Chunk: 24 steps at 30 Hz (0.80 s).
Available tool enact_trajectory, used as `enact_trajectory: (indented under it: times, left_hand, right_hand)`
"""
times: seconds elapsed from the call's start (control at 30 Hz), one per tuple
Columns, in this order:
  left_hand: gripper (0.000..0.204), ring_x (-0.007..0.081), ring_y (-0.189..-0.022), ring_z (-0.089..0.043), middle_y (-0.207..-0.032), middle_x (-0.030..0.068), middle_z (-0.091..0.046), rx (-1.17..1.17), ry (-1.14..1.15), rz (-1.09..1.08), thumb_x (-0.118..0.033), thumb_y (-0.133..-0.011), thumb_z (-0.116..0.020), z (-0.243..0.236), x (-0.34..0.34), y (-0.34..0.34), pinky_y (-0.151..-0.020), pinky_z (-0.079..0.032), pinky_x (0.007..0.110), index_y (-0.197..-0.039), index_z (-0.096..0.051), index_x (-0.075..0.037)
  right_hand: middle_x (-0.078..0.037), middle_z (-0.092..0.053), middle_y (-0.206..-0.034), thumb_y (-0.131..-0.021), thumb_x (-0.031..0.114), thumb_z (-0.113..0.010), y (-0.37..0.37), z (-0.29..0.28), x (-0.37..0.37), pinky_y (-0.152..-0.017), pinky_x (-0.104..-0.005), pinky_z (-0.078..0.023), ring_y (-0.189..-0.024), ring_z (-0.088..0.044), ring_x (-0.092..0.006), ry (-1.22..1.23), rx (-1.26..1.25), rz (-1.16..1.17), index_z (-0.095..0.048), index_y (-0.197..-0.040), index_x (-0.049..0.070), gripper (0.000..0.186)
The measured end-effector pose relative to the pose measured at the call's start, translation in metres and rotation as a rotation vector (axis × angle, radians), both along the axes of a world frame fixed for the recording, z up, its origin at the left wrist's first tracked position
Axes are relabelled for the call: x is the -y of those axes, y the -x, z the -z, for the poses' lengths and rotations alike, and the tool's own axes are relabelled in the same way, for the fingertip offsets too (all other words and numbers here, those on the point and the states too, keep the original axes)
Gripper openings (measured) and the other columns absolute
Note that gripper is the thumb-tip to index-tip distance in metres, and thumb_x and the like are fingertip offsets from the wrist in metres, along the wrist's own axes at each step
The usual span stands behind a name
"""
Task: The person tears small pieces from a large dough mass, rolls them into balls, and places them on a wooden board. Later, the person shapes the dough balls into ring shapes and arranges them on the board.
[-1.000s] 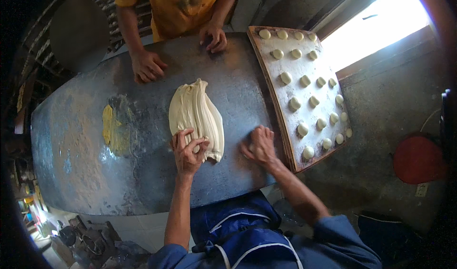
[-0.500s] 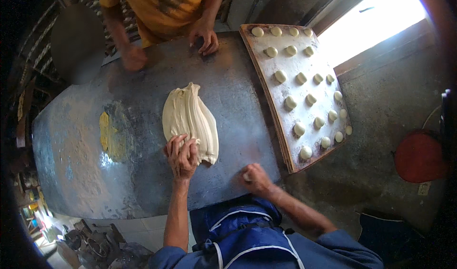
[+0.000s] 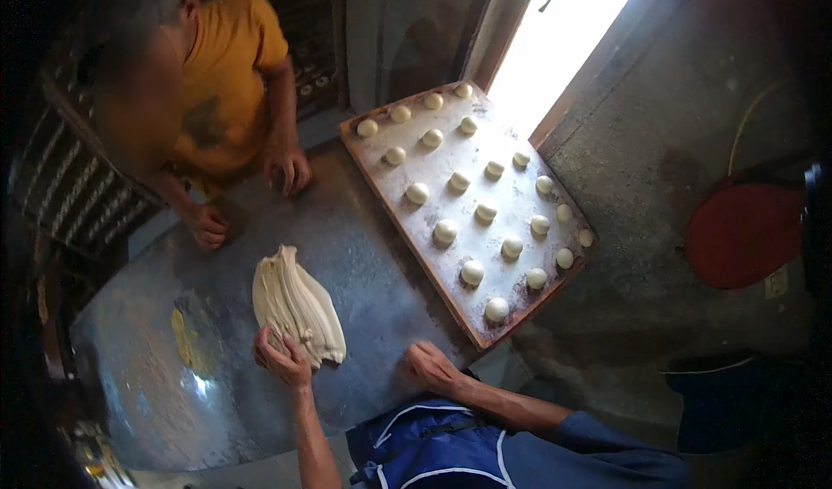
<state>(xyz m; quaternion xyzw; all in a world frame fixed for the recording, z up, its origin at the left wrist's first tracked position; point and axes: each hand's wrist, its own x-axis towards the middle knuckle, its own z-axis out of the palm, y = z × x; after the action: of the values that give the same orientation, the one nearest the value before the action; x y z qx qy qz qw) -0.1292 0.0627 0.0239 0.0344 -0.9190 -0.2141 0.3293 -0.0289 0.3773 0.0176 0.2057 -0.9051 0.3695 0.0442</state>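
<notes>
A large, folded slab of pale dough [image 3: 299, 303] lies on the dark tabletop, creased lengthwise. At its near left end my left hand [image 3: 284, 359] has its fingers curled onto the dough, gripping the edge. Further right, near the table's front edge, my right hand [image 3: 431, 369] is cupped closed and low against the surface. Its fingers hide what is under them now; a small pale piece of dough showed there half a second ago.
A tilted-looking wooden board [image 3: 407, 229] with several round dough balls [image 3: 472, 272] lies at the table's right side. Across the table [image 3: 234, 420] stands a person in a yellow shirt [image 3: 217, 90]. Yellow residue [image 3: 184, 342] marks the tabletop's left. A red round object [image 3: 744, 236] is far right.
The whole view has swung right, showing more of the co-worker. My left hand stays at the dough's near end; my right hand stays closed by the table edge.
</notes>
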Motion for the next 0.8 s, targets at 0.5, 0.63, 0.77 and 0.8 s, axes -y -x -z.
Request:
enact_trajectory:
  times: [0.5,0.63,0.77,0.8]
  left_hand:
    - [0.029,0.0380,-0.114,-0.056,-0.121,0.0166,-0.060,0.061,0.090,-0.117,-0.021,-0.104,-0.054,0.021,0.021,-0.011,-0.098,-0.041,0.050,-0.125,-0.056,-0.002]
    - [0.029,0.0376,-0.114,-0.056,-0.123,0.0175,-0.059,-0.023,0.179,-0.143,-0.020,-0.104,-0.053,0.016,0.009,-0.008,-0.098,-0.042,0.049,-0.126,-0.055,0.000]
    - [0.030,0.0358,-0.114,-0.057,-0.125,0.0187,-0.058,-0.182,-0.038,-0.123,-0.018,-0.104,-0.054,0.011,-0.007,-0.013,-0.099,-0.044,0.048,-0.127,-0.053,0.001]
    - [0.031,0.0346,-0.116,-0.057,-0.126,0.0194,-0.057,-0.125,-0.152,-0.162,-0.015,-0.103,-0.055,0.011,0.000,-0.038,-0.100,-0.045,0.046,-0.129,-0.052,0.002]
  right_hand:
    - [-0.015,-0.061,-0.089,-0.082,0.007,-0.071,0.107,-0.183,-0.148,-0.071,-0.0440,-0.054,-0.079,-0.065,-0.0296,0.129,-0.288,0.156,-0.061,-0.091,0.003,0.014]
    - [-0.014,-0.064,-0.095,-0.075,0.023,-0.091,0.184,-0.199,-0.233,-0.064,-0.0379,-0.052,-0.078,-0.066,-0.0262,0.450,-0.467,0.810,-0.050,-0.132,0.005,0.072]
    - [-0.014,-0.062,-0.107,-0.069,0.036,-0.093,0.196,-0.124,-0.290,-0.083,-0.0445,-0.047,-0.092,-0.061,-0.0291,-0.322,-0.233,0.944,-0.043,-0.141,0.004,0.094]
    - [-0.014,-0.061,-0.108,-0.069,0.038,-0.093,0.181,-0.133,-0.269,-0.086,-0.0454,-0.045,-0.094,-0.059,-0.0297,-0.295,-0.267,0.902,-0.042,-0.142,0.003,0.095]
